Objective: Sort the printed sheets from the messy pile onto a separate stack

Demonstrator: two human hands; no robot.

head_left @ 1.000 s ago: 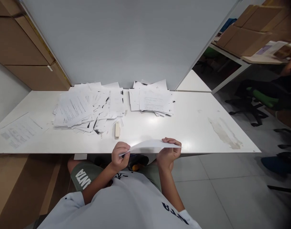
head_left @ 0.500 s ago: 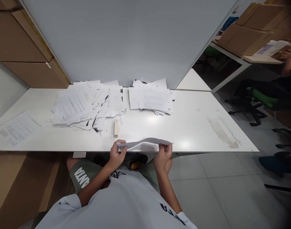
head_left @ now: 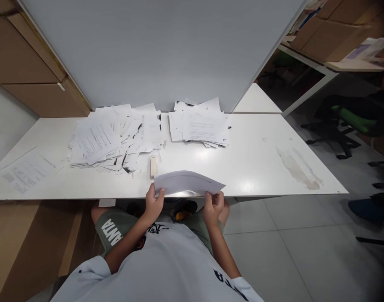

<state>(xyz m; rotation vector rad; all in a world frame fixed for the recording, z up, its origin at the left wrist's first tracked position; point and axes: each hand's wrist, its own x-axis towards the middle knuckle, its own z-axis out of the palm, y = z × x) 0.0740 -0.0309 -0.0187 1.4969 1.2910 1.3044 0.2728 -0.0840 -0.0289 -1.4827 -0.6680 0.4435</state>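
The left hand (head_left: 154, 205) and the right hand (head_left: 214, 208) are both closed in a soft pinch, and each one grips a side of the same sheet of paper (head_left: 187, 183). The fingers curl around the bottom edge, and the thumbs sit near the front. The sheet bows a little in the middle and is held up over the front edge of the white table (head_left: 257, 167). Light, even fingers are a good way to hold it, because a hard squeeze could crease the page. Holding both sides level keeps it from flopping.

Just past the sheet is a small cream stapler (head_left: 153, 167), lying on the table. Behind that are two heaps of printed pages. The left heap (head_left: 114, 138) is big and messy, and the right heap (head_left: 199, 126) is a bit neater. Some pages have dark marks on their edges. One page (head_left: 26, 172) lies alone near the left end of the table, and a dull stain (head_left: 299, 167) marks the right side.

A tall white board (head_left: 163, 50) stands behind the table. Far off to the right are cardboard boxes (head_left: 330, 35) on a shelf and a chair with a green part (head_left: 352, 115).
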